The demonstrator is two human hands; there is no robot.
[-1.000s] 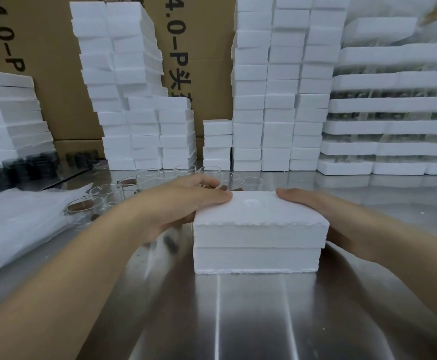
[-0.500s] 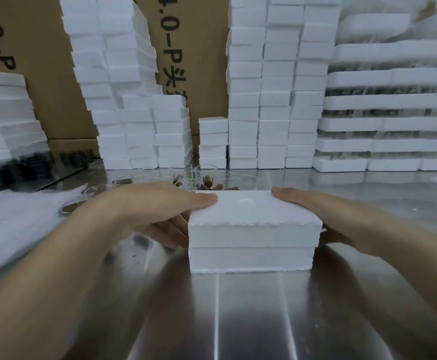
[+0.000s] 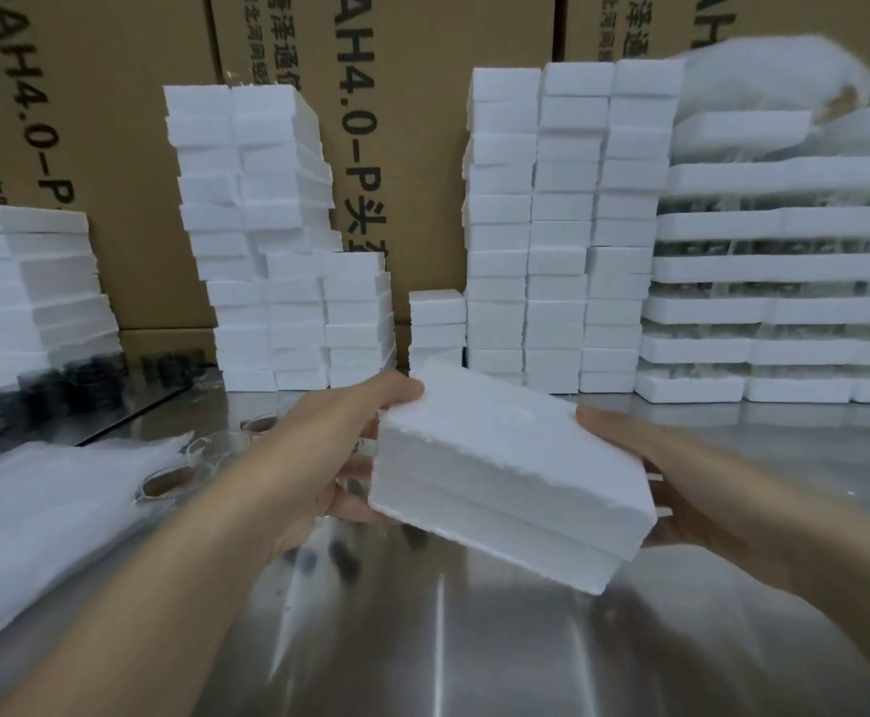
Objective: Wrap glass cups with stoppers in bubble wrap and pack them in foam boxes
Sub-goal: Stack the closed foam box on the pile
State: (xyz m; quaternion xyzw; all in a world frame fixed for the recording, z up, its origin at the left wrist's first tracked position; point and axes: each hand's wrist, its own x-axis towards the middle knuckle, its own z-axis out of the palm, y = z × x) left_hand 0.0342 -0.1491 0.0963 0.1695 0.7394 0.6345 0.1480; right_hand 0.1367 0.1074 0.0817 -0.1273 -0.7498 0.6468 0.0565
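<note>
Fingers [image 3: 358,504] of the left hand [image 3: 329,447] curl under the closed white rectangular foam box [image 3: 505,473], thumb on top; the right hand [image 3: 645,463] clamps its other end likewise. Box hangs tilted above the shiny steel table [image 3: 474,639], stacked white foam boxes [image 3: 557,251] behind.

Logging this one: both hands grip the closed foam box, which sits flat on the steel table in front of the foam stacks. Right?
Not quite. The head view shows the foam box held tilted above the steel table, not sitting flat on it. The left hand and right hand do grip its ends, with the foam stacks behind.
</note>
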